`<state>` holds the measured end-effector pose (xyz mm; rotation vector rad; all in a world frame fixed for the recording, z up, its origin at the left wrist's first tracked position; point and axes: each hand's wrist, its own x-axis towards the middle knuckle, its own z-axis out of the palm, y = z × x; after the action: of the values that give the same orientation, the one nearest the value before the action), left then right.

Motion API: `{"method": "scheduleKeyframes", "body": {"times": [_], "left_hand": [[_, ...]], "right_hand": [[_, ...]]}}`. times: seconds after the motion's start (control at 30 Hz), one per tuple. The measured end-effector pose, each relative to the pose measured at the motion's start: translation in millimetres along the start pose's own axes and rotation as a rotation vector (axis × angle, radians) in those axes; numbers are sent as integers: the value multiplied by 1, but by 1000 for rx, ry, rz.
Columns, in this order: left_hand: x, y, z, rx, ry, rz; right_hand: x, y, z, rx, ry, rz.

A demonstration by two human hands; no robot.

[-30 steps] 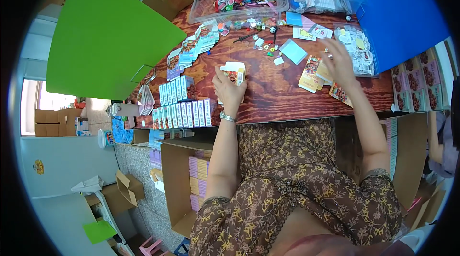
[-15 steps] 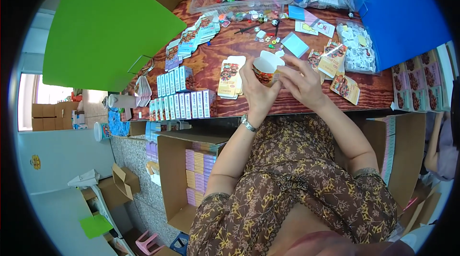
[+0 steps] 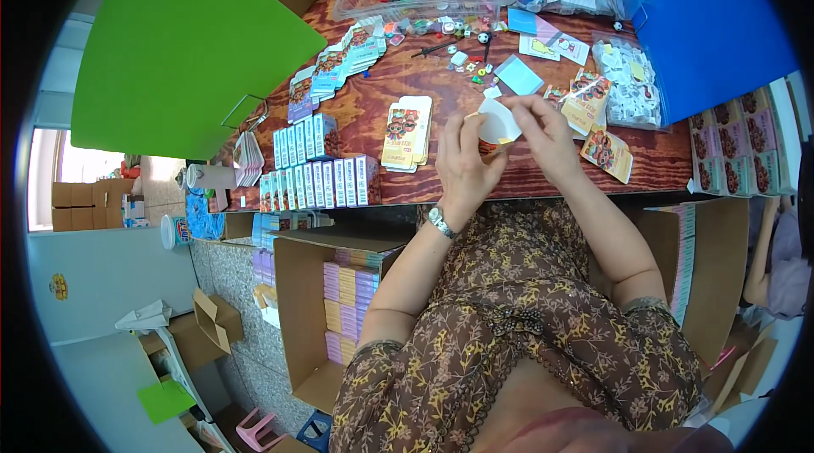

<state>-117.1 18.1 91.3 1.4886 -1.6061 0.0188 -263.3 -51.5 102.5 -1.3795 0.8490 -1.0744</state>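
Open box has turned since half a second ago, more white inside showing. It's over the surface: left grip curled round its side, right grip pinching its right edge. Flat yellow boxes carry print, too small to read.

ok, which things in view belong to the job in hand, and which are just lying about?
Likely in the job:
open carton, in the left hand, right hand at its rim
flat yellow cartons
two rows of standing cartons
perhaps clear trinket bin

Apparently just lying about:
pink stool
white bucket
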Motion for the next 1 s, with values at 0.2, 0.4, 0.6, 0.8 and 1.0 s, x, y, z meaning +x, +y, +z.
{"method": "scheduleKeyframes", "body": {"times": [0.2,0.4,0.6,0.8,1.0], "left_hand": [[-5,-3,6,87,14,66],[-9,-1,9,127,72,140],[-17,-4,13,150,39,166],[-20,-2,17,184,33,170],[-14,-1,17,187,53,140]], "right_hand": [[-7,-2,5,58,-67,2],[-11,-6,10,-38,-64,24],[-13,-6,7,-310,-25,-135],[-27,-2,3,-376,-65,-191],[-53,3,17,-377,2,-239]]}}
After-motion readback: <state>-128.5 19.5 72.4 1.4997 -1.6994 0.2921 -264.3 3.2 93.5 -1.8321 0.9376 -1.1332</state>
